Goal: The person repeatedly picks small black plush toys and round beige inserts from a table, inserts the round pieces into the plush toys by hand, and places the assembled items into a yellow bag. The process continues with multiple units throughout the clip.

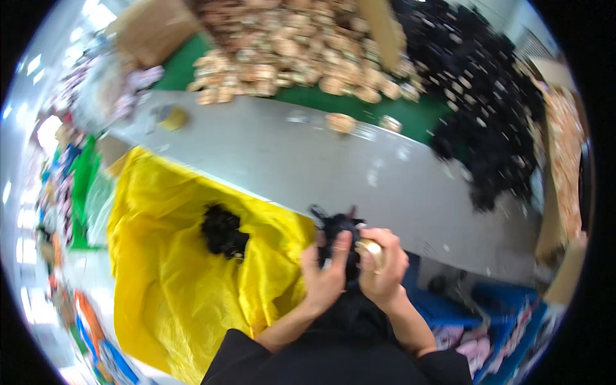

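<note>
At the grey table's near edge, my left hand [326,273] is closed around a soft black item [339,226], with small pointed bits sticking up at its top. Its exact kind is blurred. My right hand [384,266] pinches a small round gold-and-tan piece [372,251] right beside the black item. Whether the two pieces are joined, I cannot tell. To the left, a large yellow bag [160,289] hangs wide at the mouth, and a clump of black fluffy items [222,232] lies inside it.
Across the grey table [256,147] is a heap of tan round pieces [289,45] on a green surface. A pile of black items with pale tags [475,83] lies far right, near a cardboard box [552,218]. Blue bins [443,308] stand below the table, and a yellow tape roll [172,118] sits far left.
</note>
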Action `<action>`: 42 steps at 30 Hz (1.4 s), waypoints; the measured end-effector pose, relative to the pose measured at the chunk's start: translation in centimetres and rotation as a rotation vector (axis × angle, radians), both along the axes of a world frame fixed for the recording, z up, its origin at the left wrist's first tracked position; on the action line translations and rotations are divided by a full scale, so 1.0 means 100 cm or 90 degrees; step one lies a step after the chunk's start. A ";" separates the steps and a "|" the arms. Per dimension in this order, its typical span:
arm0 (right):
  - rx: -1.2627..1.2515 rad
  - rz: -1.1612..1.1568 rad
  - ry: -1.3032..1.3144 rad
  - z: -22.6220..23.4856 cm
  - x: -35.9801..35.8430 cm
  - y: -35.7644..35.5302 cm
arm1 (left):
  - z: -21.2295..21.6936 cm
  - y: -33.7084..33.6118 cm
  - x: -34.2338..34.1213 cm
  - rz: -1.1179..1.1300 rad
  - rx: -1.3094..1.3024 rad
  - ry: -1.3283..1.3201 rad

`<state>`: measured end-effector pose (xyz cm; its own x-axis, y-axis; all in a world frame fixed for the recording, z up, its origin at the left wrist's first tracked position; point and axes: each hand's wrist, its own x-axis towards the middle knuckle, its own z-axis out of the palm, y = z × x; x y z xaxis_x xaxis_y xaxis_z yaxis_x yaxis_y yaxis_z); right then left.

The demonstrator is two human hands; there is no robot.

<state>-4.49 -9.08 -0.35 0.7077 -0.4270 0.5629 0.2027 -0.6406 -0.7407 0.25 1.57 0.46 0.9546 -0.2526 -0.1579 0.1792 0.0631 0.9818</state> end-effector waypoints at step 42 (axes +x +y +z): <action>0.006 0.243 -0.015 -0.016 0.037 -0.010 | 0.014 0.045 0.026 -0.116 -0.104 0.239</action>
<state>-0.80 -10.08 -1.97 0.8038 -0.1397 0.5783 0.4426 -0.5092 -0.7382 2.80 6.07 1.85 0.7763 -0.4623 -0.4285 0.5436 0.1469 0.8264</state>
